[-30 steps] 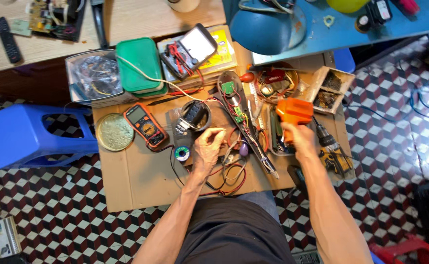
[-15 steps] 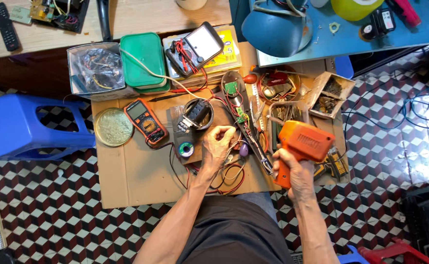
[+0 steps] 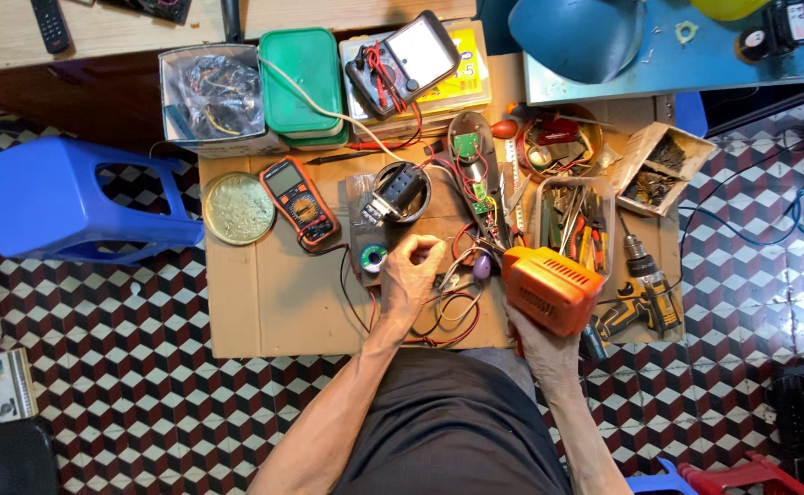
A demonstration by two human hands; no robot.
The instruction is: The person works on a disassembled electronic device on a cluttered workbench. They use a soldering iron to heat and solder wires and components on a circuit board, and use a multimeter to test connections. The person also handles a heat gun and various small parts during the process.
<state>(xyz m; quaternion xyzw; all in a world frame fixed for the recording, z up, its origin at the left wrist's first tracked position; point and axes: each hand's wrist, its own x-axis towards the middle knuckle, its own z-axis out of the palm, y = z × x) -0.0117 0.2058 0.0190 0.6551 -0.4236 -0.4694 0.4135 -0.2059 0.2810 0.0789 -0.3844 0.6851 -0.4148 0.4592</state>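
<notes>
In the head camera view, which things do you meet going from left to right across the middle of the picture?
Blue plastic stool → round brass-coloured dish → orange multimeter → left hand → orange power tool in the right hand → yellow cordless drill.

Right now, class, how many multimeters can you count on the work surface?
2. An orange-cased digital multimeter lies on the cardboard, left of the left hand. A black analogue multimeter rests on the yellow box at the top. Others may be hidden among the clutter.
</notes>
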